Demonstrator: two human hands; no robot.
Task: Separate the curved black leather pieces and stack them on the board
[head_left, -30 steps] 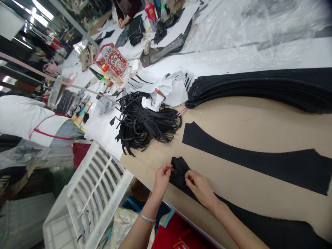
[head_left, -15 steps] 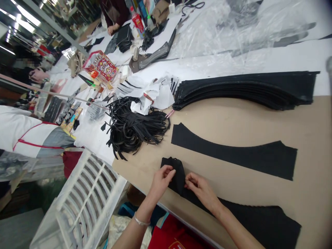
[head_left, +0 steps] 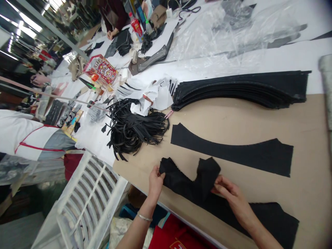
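A curved black fabric piece (head_left: 178, 178) lies along the near edge of the brown board. My left hand (head_left: 156, 181) pinches its left end, thumb against fingers. Further right, my right hand (head_left: 228, 192) grips a raised black flap (head_left: 207, 173), which stands folded up above the cloth. Whether this flap is a separate layer or part of the same piece I cannot tell. Beyond both hands, a similar black piece (head_left: 230, 150) is spread flat. A thick stack of black pieces (head_left: 241, 88) sits farther back.
Brown board (head_left: 308, 124) covers the near tabletop. Left of my hands is a heap of black strips (head_left: 135, 128), with crumpled white paper (head_left: 153, 97) behind it. Clear plastic sheeting (head_left: 220, 41) lies at the back. A white slatted chair (head_left: 88, 193) stands left; another person's hands (head_left: 112, 33) rest far off.
My right hand has moved right, drawing the black flap with it and unfolding the cloth. My left hand has shifted slightly left to the cloth's end.
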